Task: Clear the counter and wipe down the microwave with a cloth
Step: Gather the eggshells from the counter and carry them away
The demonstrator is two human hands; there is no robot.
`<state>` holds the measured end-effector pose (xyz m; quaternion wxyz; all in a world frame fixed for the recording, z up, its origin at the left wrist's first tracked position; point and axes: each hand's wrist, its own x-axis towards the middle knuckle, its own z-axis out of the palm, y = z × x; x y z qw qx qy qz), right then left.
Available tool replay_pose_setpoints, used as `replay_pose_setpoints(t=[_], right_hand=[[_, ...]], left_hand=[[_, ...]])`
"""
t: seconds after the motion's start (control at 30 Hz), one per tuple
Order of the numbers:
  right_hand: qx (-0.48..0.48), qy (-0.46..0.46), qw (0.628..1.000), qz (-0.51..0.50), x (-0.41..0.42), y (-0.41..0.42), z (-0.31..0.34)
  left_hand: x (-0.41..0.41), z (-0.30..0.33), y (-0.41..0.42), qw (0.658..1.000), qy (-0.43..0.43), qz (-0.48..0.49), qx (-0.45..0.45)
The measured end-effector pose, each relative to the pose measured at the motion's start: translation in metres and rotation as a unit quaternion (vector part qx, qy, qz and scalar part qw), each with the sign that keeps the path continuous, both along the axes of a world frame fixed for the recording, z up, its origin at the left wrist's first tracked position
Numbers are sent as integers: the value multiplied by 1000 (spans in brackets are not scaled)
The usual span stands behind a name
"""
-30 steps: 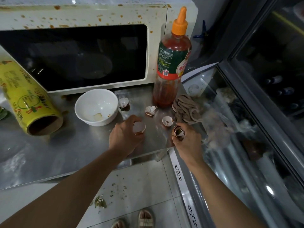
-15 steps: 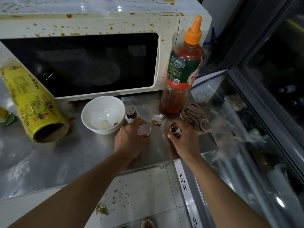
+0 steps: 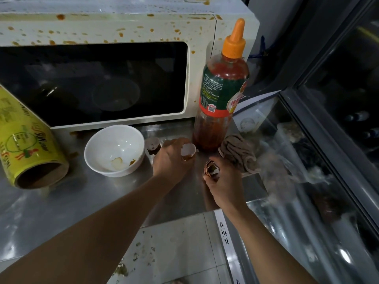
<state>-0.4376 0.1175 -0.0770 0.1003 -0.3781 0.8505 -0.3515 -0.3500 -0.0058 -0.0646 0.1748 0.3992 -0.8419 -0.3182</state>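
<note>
A sauce-splattered white microwave (image 3: pixel 201 64) stands at the back of the steel counter (image 3: pixel 86 199). My left hand (image 3: pixel 171 160) holds an eggshell half (image 3: pixel 188 151) just in front of the sauce bottle (image 3: pixel 221 93). My right hand (image 3: pixel 223 183) grips stacked eggshell pieces (image 3: pixel 212 168) near the counter's right edge. Another eggshell half (image 3: pixel 152 144) lies between the white bowl (image 3: pixel 114 150) and my left hand. A brown crumpled cloth (image 3: pixel 239 152) lies right of the bottle, touching my right hand's far side.
A yellow roll of wrap (image 3: pixel 26 144) lies on its side at the left. The bowl holds shell bits and a sauce smear. A glass-topped freezer (image 3: pixel 303 181) borders the counter on the right. Crumbs litter the tiled floor (image 3: pixel 174 253) below.
My left hand has moved up toward the bottle, over the spot where a shell half lay. My right hand keeps its shells, now sitting a little nearer to me than the left.
</note>
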Motion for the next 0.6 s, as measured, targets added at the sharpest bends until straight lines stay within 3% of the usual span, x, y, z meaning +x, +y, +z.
replay_pose_setpoints(t=[0.6], right_hand=[[2,-18,1000,1,-2,2,0]], left_hand=[[-9,-4,2,999,-22,-8,25]])
